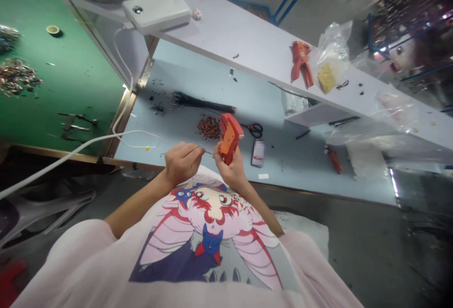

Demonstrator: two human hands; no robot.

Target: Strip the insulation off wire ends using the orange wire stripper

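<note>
My left hand [181, 162] is closed in a pinch on a thin black wire [208, 152]. One end of the wire points right, toward my other hand; a thin bent piece shows on the left side of my fist. My right hand [231, 172] grips a red and orange wire stripper [230, 137], held upright above the table's front edge. Whether its jaws touch the wire cannot be made out. Just behind the tool lies a pile of small copper-coloured scraps [208, 128]. Farther back rests a bundle of black wires [203, 103] with bare copper ends.
Black-handled scissors [256, 131] and a small flat pack [258, 153] lie right of my hands. A white cable [88, 143] runs from a power bank [159, 12] across the left side. Another red stripper [301, 64] sits on the raised shelf [255, 46].
</note>
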